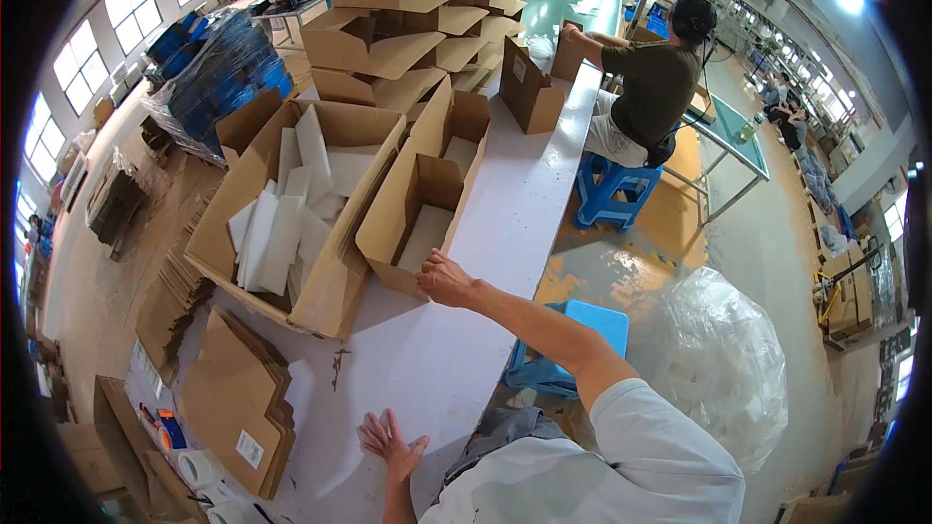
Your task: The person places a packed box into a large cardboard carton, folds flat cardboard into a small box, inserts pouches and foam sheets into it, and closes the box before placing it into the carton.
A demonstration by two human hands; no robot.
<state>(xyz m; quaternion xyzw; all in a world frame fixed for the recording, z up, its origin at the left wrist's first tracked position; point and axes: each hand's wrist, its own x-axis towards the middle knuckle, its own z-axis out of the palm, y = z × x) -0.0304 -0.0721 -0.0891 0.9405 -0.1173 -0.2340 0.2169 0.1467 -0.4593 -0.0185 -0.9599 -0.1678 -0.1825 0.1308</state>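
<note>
My left hand (pixel 391 444) rests on the white tabletop (pixel 408 359) with its fingers spread, holding nothing. My right arm reaches forward across the table. At its end, my right hand (pixel 447 281) is closed on the near right corner of an open cardboard box (pixel 386 272); the fingertips are partly hidden. A white pad lies in the bottom of that box. Just left of it stands a larger carton (pixel 325 306) filled with white foam pieces (pixel 277 243). Behind the near box, another open cardboard box (pixel 473 116) also has a white pad inside.
Flat cardboard sheets (pixel 228 398) are stacked at the left, near tape rolls (pixel 199 466). Open boxes (pixel 408 29) are piled at the far end. A co-worker (pixel 650 78) sits on a blue stool (pixel 612 189) handling a box. Another blue stool (pixel 592 325) and a plastic bag (pixel 718 359) stand right.
</note>
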